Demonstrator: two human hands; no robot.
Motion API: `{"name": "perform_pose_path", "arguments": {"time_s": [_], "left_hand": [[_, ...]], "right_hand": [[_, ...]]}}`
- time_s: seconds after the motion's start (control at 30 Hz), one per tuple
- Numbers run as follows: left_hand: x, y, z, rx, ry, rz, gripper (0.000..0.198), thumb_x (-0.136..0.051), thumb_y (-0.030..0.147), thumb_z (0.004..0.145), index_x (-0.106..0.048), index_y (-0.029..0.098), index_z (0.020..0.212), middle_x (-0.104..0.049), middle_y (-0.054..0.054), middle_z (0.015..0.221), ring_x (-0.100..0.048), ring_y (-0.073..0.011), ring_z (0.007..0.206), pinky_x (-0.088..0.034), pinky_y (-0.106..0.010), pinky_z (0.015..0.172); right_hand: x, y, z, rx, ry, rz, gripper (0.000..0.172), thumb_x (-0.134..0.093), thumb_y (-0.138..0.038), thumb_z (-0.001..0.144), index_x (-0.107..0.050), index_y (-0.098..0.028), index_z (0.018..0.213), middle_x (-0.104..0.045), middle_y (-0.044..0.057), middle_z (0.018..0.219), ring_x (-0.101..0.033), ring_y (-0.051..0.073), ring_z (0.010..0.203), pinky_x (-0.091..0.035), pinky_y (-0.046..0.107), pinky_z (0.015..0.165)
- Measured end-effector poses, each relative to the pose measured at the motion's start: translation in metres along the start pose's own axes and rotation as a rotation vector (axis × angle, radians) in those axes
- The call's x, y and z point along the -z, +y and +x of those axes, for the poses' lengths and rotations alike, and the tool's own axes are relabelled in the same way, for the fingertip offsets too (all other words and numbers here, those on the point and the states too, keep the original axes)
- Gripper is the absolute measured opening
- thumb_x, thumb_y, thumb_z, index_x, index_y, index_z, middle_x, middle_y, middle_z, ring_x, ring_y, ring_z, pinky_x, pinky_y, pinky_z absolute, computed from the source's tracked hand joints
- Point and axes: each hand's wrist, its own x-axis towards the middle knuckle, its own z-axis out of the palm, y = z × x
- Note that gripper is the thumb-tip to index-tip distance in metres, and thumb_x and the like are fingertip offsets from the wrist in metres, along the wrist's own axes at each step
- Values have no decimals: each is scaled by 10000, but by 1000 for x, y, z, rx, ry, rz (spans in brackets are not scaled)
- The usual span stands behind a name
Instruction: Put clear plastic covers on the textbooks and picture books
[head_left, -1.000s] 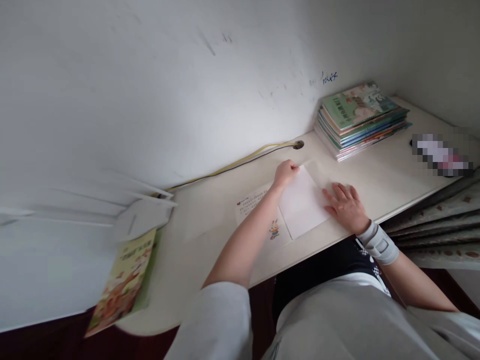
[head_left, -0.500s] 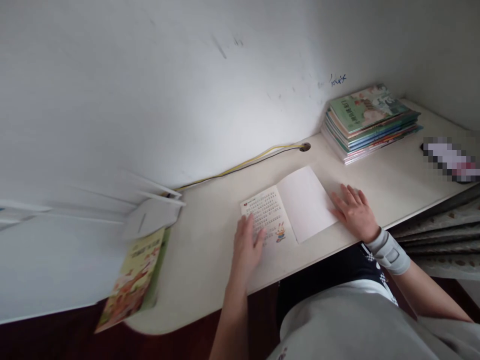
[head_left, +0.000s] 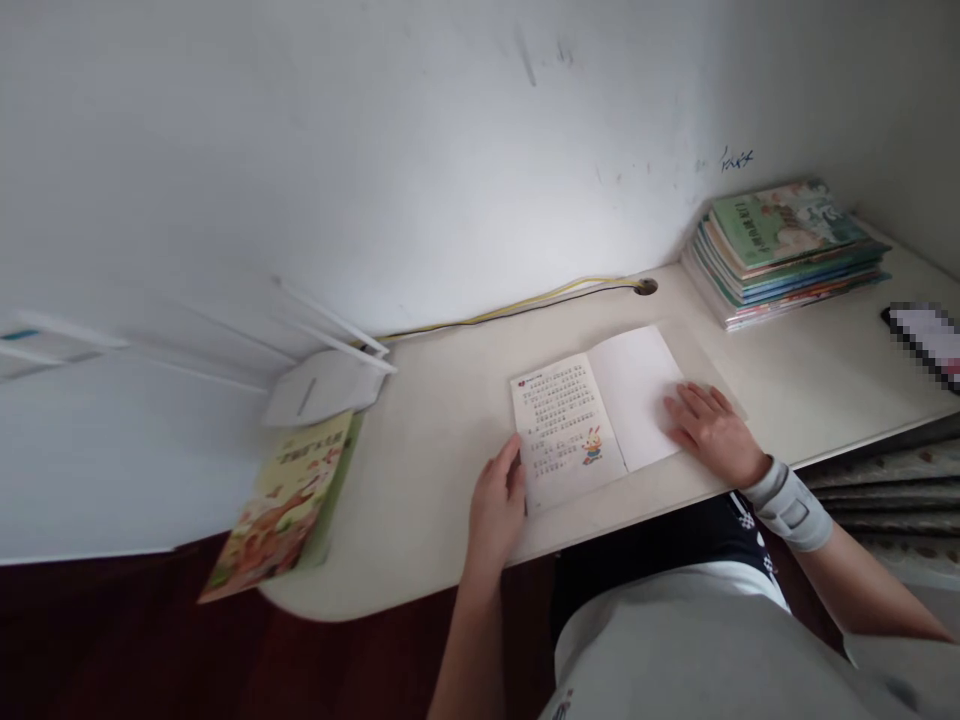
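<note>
An open picture book [head_left: 566, 440] lies on the white desk, its left page printed with text and a rabbit drawing, its right page blank. My left hand [head_left: 498, 500] rests at the book's left edge, fingers extended and thumb a little apart; whether the fingertips reach under the edge is hard to see. Flat over the lower right edge of the blank page lies my right hand [head_left: 714, 432], fingers spread, with a grey wrist brace [head_left: 791, 507] below it.
A stack of books [head_left: 787, 250] stands at the back right, with a pixelated phone [head_left: 926, 340] nearer the edge. On the left, a white router [head_left: 326, 385] with antennas sits behind a yellow-green book [head_left: 289, 500] overhanging the desk [head_left: 420, 480]. Cables [head_left: 517, 305] run along the wall.
The view has turned left, so things appear further right. My left hand has moved off the printed page to its left edge. My right hand has slid further onto the blank page's edge.
</note>
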Motion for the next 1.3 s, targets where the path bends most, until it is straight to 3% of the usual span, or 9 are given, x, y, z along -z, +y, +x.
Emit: {"name": "perform_pose_path", "arguments": {"time_s": [0.2, 0.43, 0.73, 0.97, 1.3], "left_hand": [[-5, 0, 1, -84, 59, 106, 414, -351, 227, 880, -495, 191, 1266, -584, -107, 1245, -544, -244, 1138, -412, -474, 1001], [-7, 4, 1, -100, 103, 153, 384, -342, 250, 890, -524, 168, 1219, -599, -116, 1197, -558, -239, 1099, -435, -449, 982], [-7, 12, -4, -59, 63, 378, 407, -318, 202, 891, -571, 167, 1208, -604, -106, 1234, -475, -257, 1222, -292, -487, 1075], [-8, 23, -6, -50, 37, 522, 422, -332, 175, 871, -591, 217, 1202, -562, -84, 1296, -440, -289, 1255, -232, -567, 1066], [-12, 29, -7, -30, 52, 563, 420, -294, 265, 922, -570, 174, 1226, -553, -123, 1299, -430, -330, 1252, -139, -620, 1065]], "right_hand": [[4, -12, 5, 129, -44, 5, 466, -427, -442, 911, -449, -253, 1337, -392, 89, 1439, -320, 267, 1333, -252, 494, 1053], [8, -7, 9, 193, -96, 4, 539, -381, -521, 901, -469, -198, 1323, -483, 95, 1370, -328, 289, 1324, -193, 551, 1071], [11, 0, 7, 128, -101, -15, 623, -342, -534, 907, -407, -116, 1364, -506, 136, 1341, -364, 307, 1303, -205, 555, 1069], [14, -20, 5, 142, -117, -21, 654, -365, -593, 872, -444, -146, 1342, -426, 148, 1404, -300, 306, 1340, -196, 564, 1067], [22, -40, 14, 74, -159, -73, 706, -412, -608, 846, -523, -48, 1262, -534, 217, 1283, -429, 316, 1256, -223, 528, 1084]]}}
